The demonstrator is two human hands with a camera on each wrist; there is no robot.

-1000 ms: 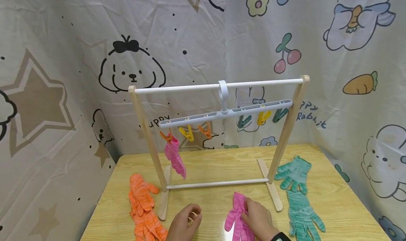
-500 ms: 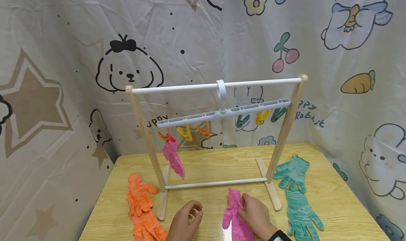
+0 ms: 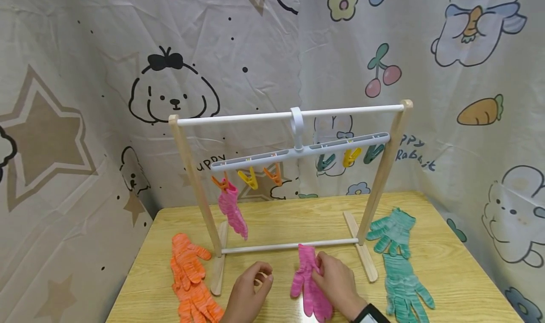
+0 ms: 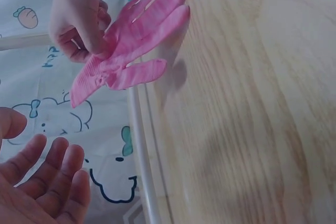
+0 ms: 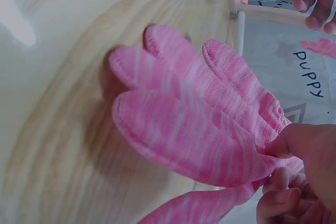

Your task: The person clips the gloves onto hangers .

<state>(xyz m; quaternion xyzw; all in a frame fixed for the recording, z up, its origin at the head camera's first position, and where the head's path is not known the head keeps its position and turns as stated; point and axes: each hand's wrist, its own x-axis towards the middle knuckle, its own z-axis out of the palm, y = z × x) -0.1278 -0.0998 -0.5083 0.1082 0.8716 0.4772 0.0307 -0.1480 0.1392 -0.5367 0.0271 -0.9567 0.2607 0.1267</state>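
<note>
A pink knit glove (image 3: 312, 290) is pinched near its cuff by my right hand (image 3: 338, 280), thumb against fingers, and its fingers hang down just over the table in the right wrist view. To the left of it, my left hand (image 3: 251, 287) holds nothing; its fingers are loosely curved, as the left wrist view shows. Behind the hands, another pink glove (image 3: 233, 212) hangs from an orange clothespin (image 3: 220, 183) at the left end of a grey clip hanger (image 3: 272, 158). More clips along that hanger, yellow, orange and green, hold nothing.
The hanger hooks over the white top rod (image 3: 238, 118) of a wooden rack (image 3: 189, 176). Orange gloves (image 3: 189, 280) lie on the table's left side, green gloves (image 3: 402, 271) on its right. A white lower bar (image 3: 294, 246) crosses behind the hands. A printed curtain (image 3: 264, 53) surrounds the table.
My right hand has lifted the pink glove and carried it up and left, toward the rack. The left hand has barely moved. The view shifted slightly.
</note>
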